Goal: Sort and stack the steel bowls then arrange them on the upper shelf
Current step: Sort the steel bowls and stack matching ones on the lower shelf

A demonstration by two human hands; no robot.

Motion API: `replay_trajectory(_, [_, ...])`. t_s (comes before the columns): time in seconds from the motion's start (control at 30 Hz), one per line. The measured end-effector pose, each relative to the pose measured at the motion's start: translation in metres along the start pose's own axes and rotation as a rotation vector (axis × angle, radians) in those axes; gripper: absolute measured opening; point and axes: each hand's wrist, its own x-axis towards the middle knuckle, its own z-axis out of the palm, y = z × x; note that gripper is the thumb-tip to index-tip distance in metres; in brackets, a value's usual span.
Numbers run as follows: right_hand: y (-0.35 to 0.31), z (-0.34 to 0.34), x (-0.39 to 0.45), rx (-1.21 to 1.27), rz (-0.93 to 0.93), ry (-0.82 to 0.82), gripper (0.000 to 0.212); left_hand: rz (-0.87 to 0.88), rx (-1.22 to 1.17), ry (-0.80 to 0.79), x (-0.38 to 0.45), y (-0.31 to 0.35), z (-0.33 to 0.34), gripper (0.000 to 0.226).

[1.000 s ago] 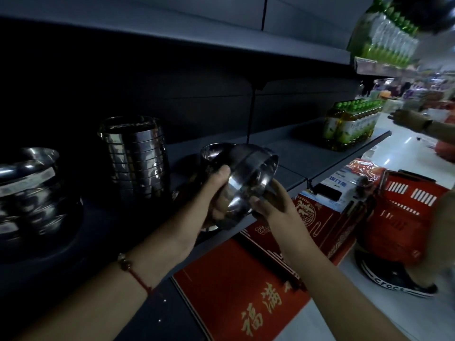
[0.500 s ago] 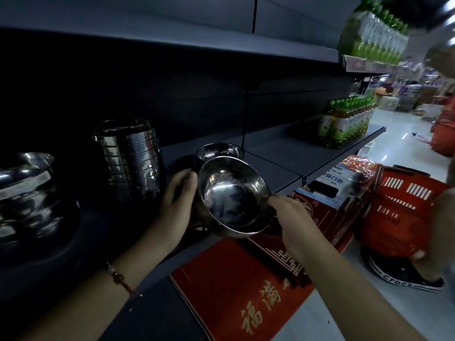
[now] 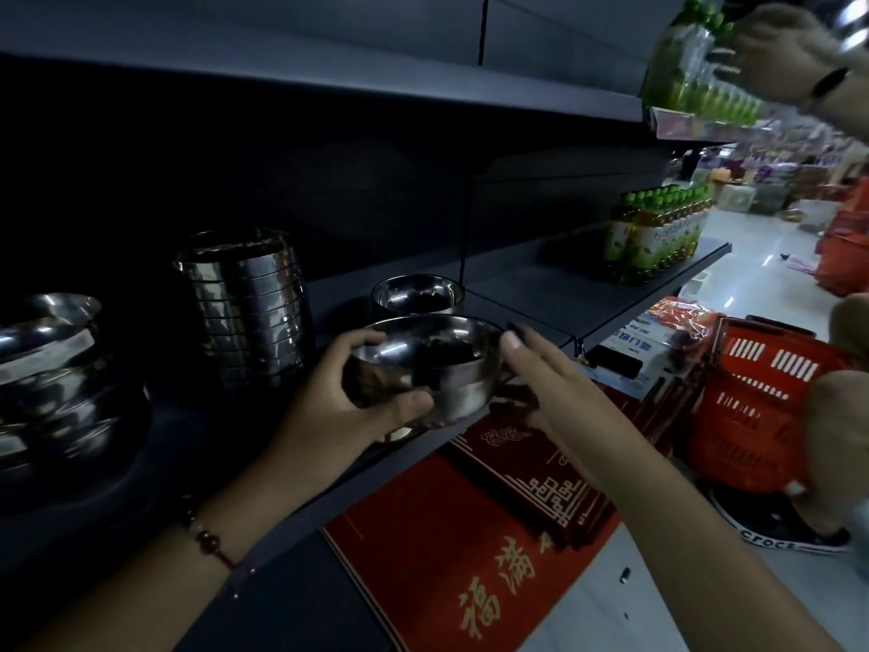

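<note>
Nearest the camera, two forearms reach in over the dark front edge of the shelf (image 3: 263,524), the left wrist wearing a beaded bracelet (image 3: 207,541). The left hand (image 3: 338,407) grips the steel bowl (image 3: 432,364), thumb curled across its near wall and fingers wrapped round the far left side. The bowl sits upright, mouth up, right at the shelf's front lip; whether its base touches the shelf or hangs just above it, I cannot tell, the hand covers that. The right hand (image 3: 541,374) lies flat against the bowl's right rim, fingers straight, pressing rather than clasping.

Below the lip, red boxes with gold characters (image 3: 451,571) lean against the shelving, and a red shopping basket (image 3: 762,397) stands on the pale floor to the right, partly cut off by a blurred shape at the frame edge.

Just behind the held bowl stands a second bowl (image 3: 418,294), upright, with a narrow gap between them. To the left rises a tall stack of nested bowls (image 3: 249,303), well clear of the left hand. Further left a wider stack (image 3: 51,369) fades into shadow, its lower bowls hard to separate.

Open shelf runs rightward to green-capped bottles (image 3: 658,232). Overhead the upper shelf (image 3: 329,96) juts forward, its top surface hidden from this angle. At top right another person's hand (image 3: 776,54), blurred, is by more bottles.
</note>
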Motion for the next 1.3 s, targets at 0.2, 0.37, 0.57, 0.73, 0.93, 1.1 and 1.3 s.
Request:
replay_trajectory(0.2, [-0.006,0.016,-0.007,-0.433,-0.409,-0.035,0.060,-0.033,-0.073,0.000,0.003,-0.007,-0.003,0.059])
replay_trajectory(0.37, [-0.001,0.019,-0.003,-0.388,-0.476,0.027,0.040,-0.008,-0.072,-0.020,0.004,-0.012,-0.006,0.071])
replay_trajectory(0.57, [0.007,0.018,0.003,-0.409,-0.461,0.147,0.033,0.105,0.189,0.038,0.004,-0.008,-0.008,0.084])
replay_trajectory(0.73, [0.014,0.010,0.004,-0.430,-0.455,0.267,0.035,0.149,0.762,0.035,0.009,-0.012,-0.016,0.087])
replay_trajectory(0.93, [0.024,0.008,0.013,-0.434,-0.441,0.329,0.034,0.170,1.184,-0.035,0.017,-0.034,-0.022,0.085])
replay_trajectory(1.1, [0.030,0.012,0.022,-0.446,-0.450,0.353,0.033,0.152,1.266,-0.085,0.023,-0.047,-0.017,0.092])
replay_trajectory(1.3, [0.038,0.015,0.033,-0.424,-0.437,0.371,0.032,0.119,1.295,-0.095,0.029,-0.055,-0.006,0.097])
